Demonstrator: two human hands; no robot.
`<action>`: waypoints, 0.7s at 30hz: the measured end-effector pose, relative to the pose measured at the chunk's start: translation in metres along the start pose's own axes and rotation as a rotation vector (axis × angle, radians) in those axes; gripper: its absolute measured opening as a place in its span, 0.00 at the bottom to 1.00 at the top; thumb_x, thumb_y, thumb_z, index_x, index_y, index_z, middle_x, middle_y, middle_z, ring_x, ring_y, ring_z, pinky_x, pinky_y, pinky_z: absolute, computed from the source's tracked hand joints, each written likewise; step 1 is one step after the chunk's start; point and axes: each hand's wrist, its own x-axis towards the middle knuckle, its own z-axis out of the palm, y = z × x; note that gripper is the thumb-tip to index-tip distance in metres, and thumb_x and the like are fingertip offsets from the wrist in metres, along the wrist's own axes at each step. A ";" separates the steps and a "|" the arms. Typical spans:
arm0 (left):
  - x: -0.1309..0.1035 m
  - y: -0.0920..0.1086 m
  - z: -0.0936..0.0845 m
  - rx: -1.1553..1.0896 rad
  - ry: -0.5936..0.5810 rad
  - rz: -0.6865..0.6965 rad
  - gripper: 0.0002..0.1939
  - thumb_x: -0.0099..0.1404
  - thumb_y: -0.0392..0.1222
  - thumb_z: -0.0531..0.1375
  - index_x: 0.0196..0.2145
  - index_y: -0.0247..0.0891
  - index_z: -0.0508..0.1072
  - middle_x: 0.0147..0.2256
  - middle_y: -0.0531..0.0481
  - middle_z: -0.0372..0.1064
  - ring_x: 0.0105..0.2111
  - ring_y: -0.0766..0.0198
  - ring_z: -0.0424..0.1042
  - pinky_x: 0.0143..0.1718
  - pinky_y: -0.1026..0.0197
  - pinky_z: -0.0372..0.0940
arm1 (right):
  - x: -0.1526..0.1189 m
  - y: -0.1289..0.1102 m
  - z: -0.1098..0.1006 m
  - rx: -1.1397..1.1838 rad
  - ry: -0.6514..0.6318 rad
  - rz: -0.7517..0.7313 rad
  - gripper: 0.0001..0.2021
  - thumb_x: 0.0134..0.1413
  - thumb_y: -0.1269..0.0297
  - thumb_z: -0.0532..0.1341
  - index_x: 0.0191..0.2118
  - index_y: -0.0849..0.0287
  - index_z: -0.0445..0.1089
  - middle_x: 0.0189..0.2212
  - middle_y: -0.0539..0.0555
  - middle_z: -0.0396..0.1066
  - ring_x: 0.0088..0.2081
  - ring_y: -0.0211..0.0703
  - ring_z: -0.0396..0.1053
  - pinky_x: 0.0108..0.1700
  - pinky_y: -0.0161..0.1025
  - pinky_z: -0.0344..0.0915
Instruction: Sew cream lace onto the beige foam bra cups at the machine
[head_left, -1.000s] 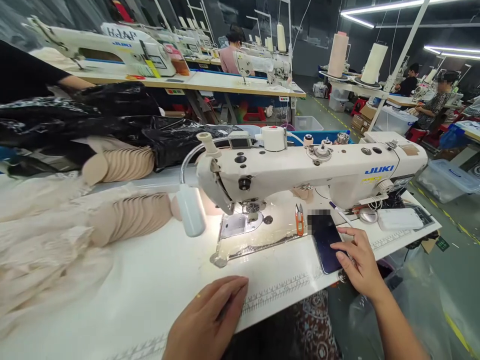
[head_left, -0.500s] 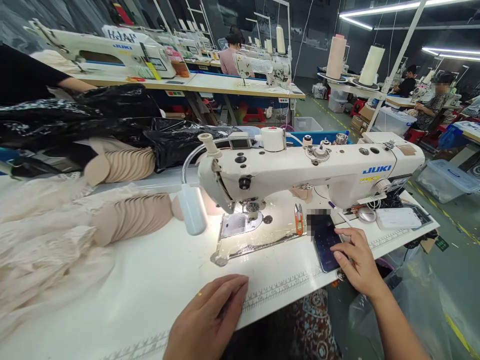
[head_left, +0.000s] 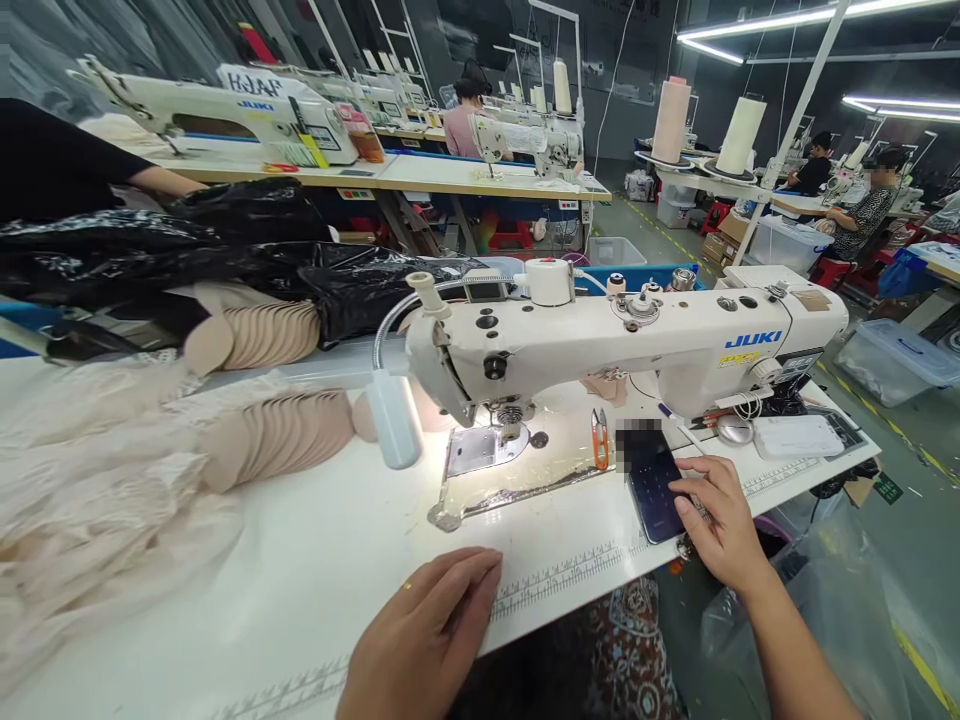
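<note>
One dark, glass-faced rectangular phone (head_left: pixel 651 490) lies flat on the glossy white tabletop (head_left: pixel 300 560), its lower end close to the front edge. The bare right hand (head_left: pixel 716 520) is at its right side, fingers bent and loosely spread, thumb and index tip by the screen's edge; whether any fingertip presses the glass I cannot tell. A light touch straight down seems best, since a sideways push could slide the phone toward the edge.

The bare left hand (head_left: pixel 427 625) rests near the front edge, fingers drawn together with the thumb alongside, pinching nothing visible; it looks free to steady the phone if needed. Orange-handled metal thread snips (head_left: pixel 600 445) lie just left of the phone, so the fingers had better keep clear of the blades. A slim white pen with a dark cap (head_left: pixel 682 430) lies beyond it. Farther out stands the long white sewing machine (head_left: pixel 622 335), and well to the left, a row of overlapping beige rounded pieces (head_left: pixel 285 435).
</note>
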 end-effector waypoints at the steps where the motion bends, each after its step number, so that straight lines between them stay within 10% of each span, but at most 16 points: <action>1: 0.000 0.000 0.000 0.003 -0.002 -0.001 0.20 0.79 0.55 0.52 0.41 0.43 0.80 0.40 0.49 0.82 0.37 0.58 0.83 0.37 0.61 0.76 | 0.000 0.000 0.000 -0.003 -0.019 -0.007 0.09 0.69 0.70 0.60 0.50 0.53 0.76 0.54 0.60 0.71 0.55 0.56 0.65 0.53 0.55 0.69; 9: -0.001 -0.002 0.002 -0.012 -0.022 -0.022 0.19 0.77 0.55 0.54 0.40 0.44 0.80 0.40 0.49 0.83 0.37 0.58 0.83 0.40 0.62 0.77 | 0.001 -0.001 -0.002 -0.045 -0.179 -0.048 0.11 0.70 0.62 0.61 0.53 0.48 0.77 0.63 0.58 0.66 0.61 0.60 0.61 0.58 0.60 0.65; 21: -0.001 -0.003 0.003 -0.010 0.052 0.030 0.17 0.78 0.54 0.54 0.42 0.46 0.80 0.40 0.53 0.82 0.36 0.61 0.83 0.38 0.63 0.76 | -0.006 0.005 0.002 0.075 -0.028 0.103 0.11 0.73 0.62 0.59 0.55 0.48 0.75 0.55 0.60 0.70 0.58 0.57 0.66 0.55 0.56 0.69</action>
